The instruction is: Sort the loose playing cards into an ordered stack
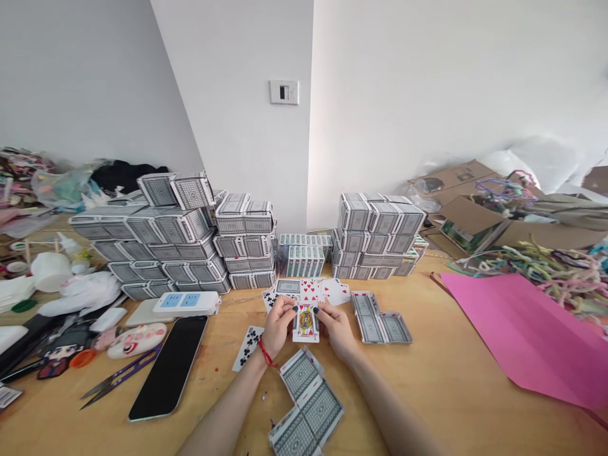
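Note:
Between my two hands a playing card, a face card with hearts, is held face up over the table. My left hand, with a red string at the wrist, pinches its left edge. My right hand grips the right edge. Just beyond lie loose cards, among them a heart card and a face-down card. A ten of clubs rests left of my left wrist. Between my forearms sits a folded-card piece, and a similar card piece lies right of my right hand.
Stacked card blocks rise at the left and right. A phone, scissors and a power strip lie on the left. Pink paper covers the right side, near colourful yarn and a cardboard box.

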A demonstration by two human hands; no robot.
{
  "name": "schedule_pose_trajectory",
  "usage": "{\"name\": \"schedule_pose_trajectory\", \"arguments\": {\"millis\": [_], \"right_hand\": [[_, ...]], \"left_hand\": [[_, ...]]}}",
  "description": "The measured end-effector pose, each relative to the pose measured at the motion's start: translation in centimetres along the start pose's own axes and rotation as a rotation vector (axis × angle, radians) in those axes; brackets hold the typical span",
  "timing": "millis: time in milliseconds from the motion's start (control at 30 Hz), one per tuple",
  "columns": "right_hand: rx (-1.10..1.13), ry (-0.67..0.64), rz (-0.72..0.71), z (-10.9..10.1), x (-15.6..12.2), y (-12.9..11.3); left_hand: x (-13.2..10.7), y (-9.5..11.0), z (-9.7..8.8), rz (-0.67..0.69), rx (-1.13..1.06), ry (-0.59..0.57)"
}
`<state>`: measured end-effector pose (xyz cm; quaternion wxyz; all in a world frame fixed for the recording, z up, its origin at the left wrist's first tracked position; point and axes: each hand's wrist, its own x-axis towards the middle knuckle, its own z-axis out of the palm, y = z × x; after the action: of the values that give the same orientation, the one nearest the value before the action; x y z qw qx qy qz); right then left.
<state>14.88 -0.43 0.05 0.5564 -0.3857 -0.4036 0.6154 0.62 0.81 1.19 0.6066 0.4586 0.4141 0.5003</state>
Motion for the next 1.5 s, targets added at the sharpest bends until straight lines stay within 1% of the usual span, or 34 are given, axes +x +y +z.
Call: {"name": "schedule_pose_trajectory", "arguments": {"millis": [100,200,333,500,667,733,833,933,1000,1133,1267,1333,1433,1500], "right_hand": [[0.056,0.000,0.007,0.1,-0.1,-0.1],[0.099,-0.005,0.028,0.3,-0.2,-0.1],[0.149,-0.004,0.060,0.6,-0.1,-0.2],[0.218,0.030,0.071,1.2,-0.1,-0.3],[0.237,0.081,0.124,1.0,0.1,-0.3],[0.219,0.081,0.141,0.8,0.2,-0.4],[0.198,0.062,0.143,0.8,0.2,-0.5],[0.208,0.058,0.131,0.8,0.2,-0.5],[0.225,0.047,0.138,0.8,0.2,-0.6],[0.255,0.009,0.166,0.9,0.0,-0.8],[0.275,-0.001,0.154,1.0,0.0,-0.8],[0.264,0.016,0.155,1.0,0.0,-0.8],[0.251,0.038,0.166,1.0,0.1,-0.7],[0.259,0.044,0.161,1.0,0.1,-0.7]], "left_hand": [[0.0,0.3,0.4,-0.022,-0.054,-0.041],[-0.1,0.4,0.7,-0.014,-0.048,-0.075],[0.1,0.0,0.6,-0.018,-0.006,-0.037],[0.2,-0.4,0.1,0.049,0.110,0.011],[-0.2,0.1,0.4,0.136,0.227,0.020],[-0.4,0.4,0.7,0.149,0.225,0.011],[-0.4,0.4,0.9,0.084,0.125,-0.007],[-0.1,-0.1,0.8,0.007,0.065,0.026],[0.2,-0.5,0.6,0.017,0.087,0.053],[0.4,-0.8,0.2,0.051,0.115,0.030],[0.2,-0.3,0.4,0.024,0.112,0.004],[0.1,0.0,0.5,0.018,0.126,0.017],[0.0,0.3,0.7,0.042,0.154,0.034],[0.0,0.3,0.7,0.062,0.147,0.016]]}}
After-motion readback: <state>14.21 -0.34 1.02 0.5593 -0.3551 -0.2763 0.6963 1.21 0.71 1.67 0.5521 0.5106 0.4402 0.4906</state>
